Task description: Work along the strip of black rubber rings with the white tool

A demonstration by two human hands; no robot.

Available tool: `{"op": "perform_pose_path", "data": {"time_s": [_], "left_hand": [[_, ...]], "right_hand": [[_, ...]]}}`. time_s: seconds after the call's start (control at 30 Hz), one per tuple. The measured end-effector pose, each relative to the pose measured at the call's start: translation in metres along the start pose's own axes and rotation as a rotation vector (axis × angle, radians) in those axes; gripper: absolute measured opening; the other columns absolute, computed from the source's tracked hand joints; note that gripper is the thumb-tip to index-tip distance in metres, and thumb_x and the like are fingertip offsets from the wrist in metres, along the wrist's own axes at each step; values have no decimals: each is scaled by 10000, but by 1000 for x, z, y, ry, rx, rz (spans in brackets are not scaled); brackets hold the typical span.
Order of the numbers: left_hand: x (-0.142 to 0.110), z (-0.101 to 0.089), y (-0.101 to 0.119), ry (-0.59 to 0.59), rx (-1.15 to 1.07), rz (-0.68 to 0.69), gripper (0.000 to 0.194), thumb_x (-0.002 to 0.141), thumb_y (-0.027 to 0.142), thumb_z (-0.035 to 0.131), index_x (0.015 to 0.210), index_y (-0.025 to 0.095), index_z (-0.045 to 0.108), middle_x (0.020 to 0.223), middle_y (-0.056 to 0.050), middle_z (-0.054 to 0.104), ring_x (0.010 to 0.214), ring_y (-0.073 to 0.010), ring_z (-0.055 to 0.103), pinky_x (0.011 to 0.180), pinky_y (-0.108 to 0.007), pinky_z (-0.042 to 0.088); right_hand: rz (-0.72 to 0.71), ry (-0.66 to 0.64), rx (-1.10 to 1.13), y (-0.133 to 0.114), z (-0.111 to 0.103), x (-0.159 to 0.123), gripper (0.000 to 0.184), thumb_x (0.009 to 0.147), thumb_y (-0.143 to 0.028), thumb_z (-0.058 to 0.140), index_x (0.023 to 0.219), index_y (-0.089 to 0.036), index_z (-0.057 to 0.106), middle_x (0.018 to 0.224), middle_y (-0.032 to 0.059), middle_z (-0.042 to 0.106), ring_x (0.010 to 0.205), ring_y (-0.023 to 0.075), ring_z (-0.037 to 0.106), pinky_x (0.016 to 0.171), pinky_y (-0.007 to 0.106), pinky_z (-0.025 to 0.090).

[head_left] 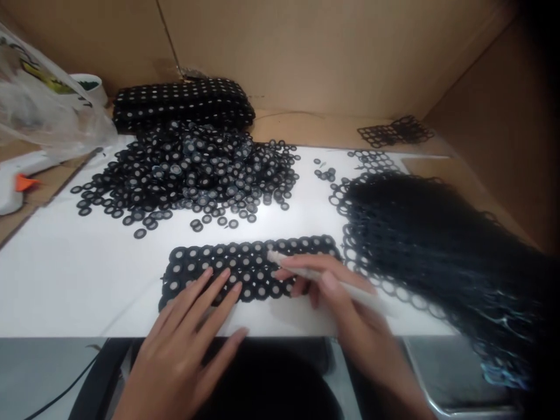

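A black strip of joined rings (247, 265) with pale grey round centres lies flat near the front edge of the white board. My left hand (188, 332) rests on the strip's left part, fingers spread and stretched out. In my right hand (345, 303) is a white, pen-like stick (306, 273), pinched between thumb and fingers. The stick's blunt tip is over the strip's upper middle rows; whether it touches a disc I cannot tell. The right hand is slightly blurred and hides the strip's lower right end.
A heap of loose black discs (196, 169) covers the board's back left, before a stack of finished-looking strips (184, 102). Black ring netting (429, 245) is piled at the right, overhanging the front edge. A glue gun (17, 181) and plastic bag (48, 116) lie left. Cardboard walls (332, 58) enclose the back.
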State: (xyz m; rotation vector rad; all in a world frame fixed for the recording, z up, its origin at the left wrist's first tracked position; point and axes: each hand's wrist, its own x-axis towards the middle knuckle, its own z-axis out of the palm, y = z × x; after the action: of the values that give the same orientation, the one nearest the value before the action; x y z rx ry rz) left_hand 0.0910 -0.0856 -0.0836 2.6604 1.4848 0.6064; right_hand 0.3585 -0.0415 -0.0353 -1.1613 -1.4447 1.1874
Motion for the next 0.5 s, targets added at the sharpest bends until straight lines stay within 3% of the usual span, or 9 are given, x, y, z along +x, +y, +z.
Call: {"op": "perform_pose_path", "data": {"time_s": [0.27, 0.4, 0.5], "left_hand": [[-22, -8, 1, 14, 50, 2, 566, 1079, 336, 669, 1625, 283, 533, 1640, -73, 581, 1483, -334, 551, 1208, -530, 479], [-41, -11, -12, -10, 82, 26, 571, 1057, 181, 657, 1599, 337, 566, 1607, -47, 615, 1450, -316, 588, 1215, -525, 485], [-52, -16, -22, -22, 69, 51, 615, 1033, 90, 622, 1584, 360, 577, 1587, -40, 629, 1447, -301, 597, 1207, -512, 501]], "right_hand": [[-21, 116, -35, -18, -5, -7, 327, 1114, -492, 592, 1179, -283, 835, 1066, 75, 829, 849, 244, 710, 719, 353, 565], [-3, 28, -16, -26, -6, -15, 203, 1036, -438, 738, 991, -252, 806, 943, 46, 813, 803, 223, 708, 682, 313, 540], [2, -127, -62, -28, -1, -18, 286, 1060, -417, 691, 850, -231, 742, 796, 19, 765, 699, 187, 661, 614, 289, 477]]}}
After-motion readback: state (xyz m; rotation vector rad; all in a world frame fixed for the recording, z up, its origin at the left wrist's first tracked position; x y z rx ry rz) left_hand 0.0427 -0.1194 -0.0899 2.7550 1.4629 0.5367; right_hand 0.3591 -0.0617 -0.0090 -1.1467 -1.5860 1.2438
